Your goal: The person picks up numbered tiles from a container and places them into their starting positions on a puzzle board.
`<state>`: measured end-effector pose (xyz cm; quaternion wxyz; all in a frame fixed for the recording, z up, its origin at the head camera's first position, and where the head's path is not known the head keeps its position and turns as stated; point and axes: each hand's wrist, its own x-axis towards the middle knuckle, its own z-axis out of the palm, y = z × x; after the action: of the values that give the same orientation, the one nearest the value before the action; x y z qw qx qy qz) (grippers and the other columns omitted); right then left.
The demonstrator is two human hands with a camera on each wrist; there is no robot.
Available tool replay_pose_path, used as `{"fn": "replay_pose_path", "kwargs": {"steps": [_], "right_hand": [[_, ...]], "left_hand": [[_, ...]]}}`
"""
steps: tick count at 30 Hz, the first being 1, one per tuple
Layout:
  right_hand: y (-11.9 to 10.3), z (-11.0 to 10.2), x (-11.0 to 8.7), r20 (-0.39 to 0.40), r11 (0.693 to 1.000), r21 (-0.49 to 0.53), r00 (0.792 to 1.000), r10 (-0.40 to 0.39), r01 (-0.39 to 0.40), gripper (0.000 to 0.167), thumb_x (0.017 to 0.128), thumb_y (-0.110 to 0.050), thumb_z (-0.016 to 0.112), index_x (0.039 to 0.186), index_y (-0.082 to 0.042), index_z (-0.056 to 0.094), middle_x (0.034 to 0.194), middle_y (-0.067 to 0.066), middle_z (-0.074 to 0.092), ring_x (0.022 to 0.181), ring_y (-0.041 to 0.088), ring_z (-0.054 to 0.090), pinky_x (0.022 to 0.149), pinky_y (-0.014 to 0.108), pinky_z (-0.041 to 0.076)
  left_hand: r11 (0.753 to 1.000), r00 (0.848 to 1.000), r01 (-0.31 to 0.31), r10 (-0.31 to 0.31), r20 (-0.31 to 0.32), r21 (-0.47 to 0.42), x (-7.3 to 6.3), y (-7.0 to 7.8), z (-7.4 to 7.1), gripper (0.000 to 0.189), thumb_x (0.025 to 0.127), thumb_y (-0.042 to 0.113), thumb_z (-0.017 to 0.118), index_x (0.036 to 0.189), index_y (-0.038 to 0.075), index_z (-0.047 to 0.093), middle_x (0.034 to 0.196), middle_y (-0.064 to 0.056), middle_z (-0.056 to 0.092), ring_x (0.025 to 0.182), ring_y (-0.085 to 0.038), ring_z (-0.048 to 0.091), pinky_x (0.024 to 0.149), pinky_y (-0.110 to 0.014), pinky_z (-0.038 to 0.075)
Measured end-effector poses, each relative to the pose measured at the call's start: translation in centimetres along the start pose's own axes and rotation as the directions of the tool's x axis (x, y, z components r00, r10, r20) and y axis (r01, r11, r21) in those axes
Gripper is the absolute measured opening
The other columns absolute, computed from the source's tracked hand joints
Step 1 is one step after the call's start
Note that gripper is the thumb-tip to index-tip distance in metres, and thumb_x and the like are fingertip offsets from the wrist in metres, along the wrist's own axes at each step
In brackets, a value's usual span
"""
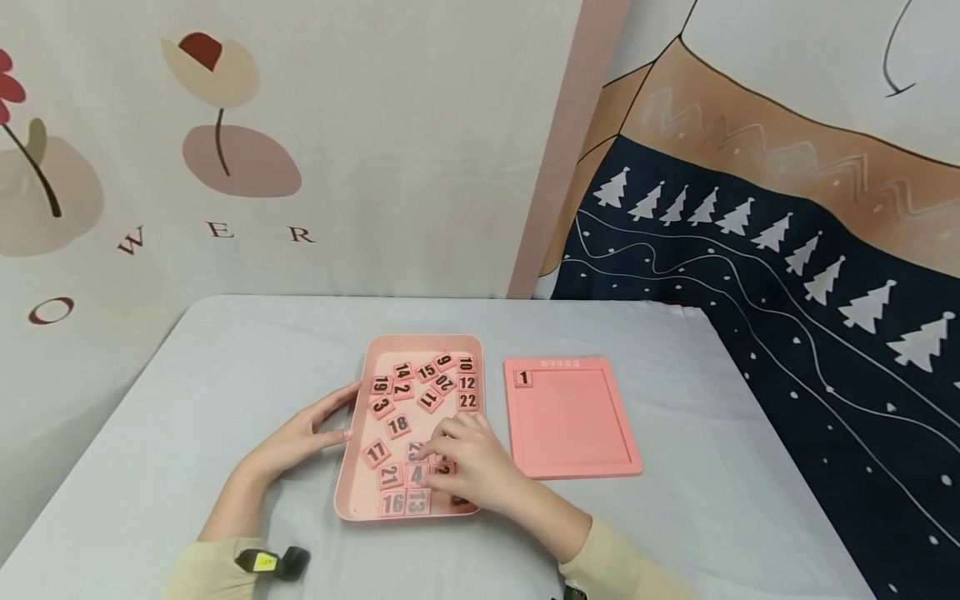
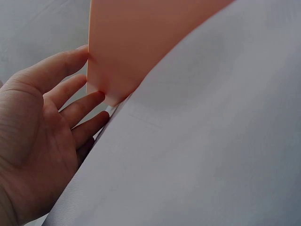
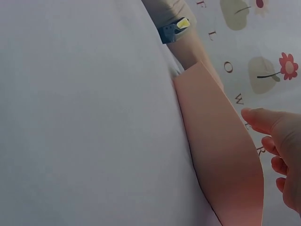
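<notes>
The left hand [image 1: 296,437], fingers loosely extended and grasping nothing, touches the left side of the tray [image 1: 354,492], probably to steady it. The tray, smooth, pink and round-cornered, presumably keeps the loose tiles [image 1: 398,426] together; these are flat squares with printed numbers, lying at odd angles. The right hand [image 1: 476,458] bends over its near right part; whether it pinches a tile I cannot tell. Beside it, the plastic-looking board [image 1: 577,425] has a border, likely for containment, with tile 1 [image 1: 523,378] in its far left corner.
</notes>
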<state>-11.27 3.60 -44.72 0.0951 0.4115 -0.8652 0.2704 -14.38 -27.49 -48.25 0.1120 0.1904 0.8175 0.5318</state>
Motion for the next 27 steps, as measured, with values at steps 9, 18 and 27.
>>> {"fn": "replay_pose_path", "kwargs": {"steps": [9, 18, 27], "right_hand": [[1.1, 0.2, 2.0, 0.020, 0.998, -0.064, 1.000, 0.012, -0.011, 0.024, 0.078, -0.036, 0.078, 0.097, -0.022, 0.073, 0.091, -0.011, 0.059, 0.089, 0.006, 0.044, 0.086, 0.027, 0.035], [2.3, 0.1, 4.9, 0.036, 0.989, -0.129, 0.997, 0.073, -0.067, 0.026, 0.078, -0.039, 0.078, 0.098, -0.023, 0.072, 0.099, -0.010, 0.060, 0.098, 0.011, 0.047, 0.088, 0.031, 0.036], [3.1, 0.4, 7.3, 0.018, 0.964, -0.242, 0.992, 0.122, -0.114, 0.025, 0.080, -0.042, 0.076, 0.097, -0.024, 0.072, 0.098, -0.008, 0.060, 0.096, 0.011, 0.047, 0.086, 0.031, 0.036]], "left_hand": [[1.000, 1.000, -0.004, 0.004, -0.002, 0.025, 0.0, 0.2, 0.0, 0.069, 0.091, 0.016, 0.065, 0.150, 0.006, 0.030, 0.154, -0.016, 0.027, 0.140, -0.039, 0.017, 0.110, -0.053, 0.012], [1.000, 1.000, 0.000, 0.001, -0.008, 0.022, 0.0, 0.2, 0.1, 0.069, 0.091, 0.016, 0.066, 0.150, 0.006, 0.030, 0.154, -0.016, 0.027, 0.140, -0.039, 0.017, 0.110, -0.053, 0.013], [1.000, 1.000, -0.007, 0.007, -0.006, 0.015, 0.0, 0.1, 0.2, 0.069, 0.091, 0.015, 0.065, 0.150, 0.006, 0.030, 0.153, -0.017, 0.027, 0.140, -0.040, 0.017, 0.108, -0.061, 0.012]]}}
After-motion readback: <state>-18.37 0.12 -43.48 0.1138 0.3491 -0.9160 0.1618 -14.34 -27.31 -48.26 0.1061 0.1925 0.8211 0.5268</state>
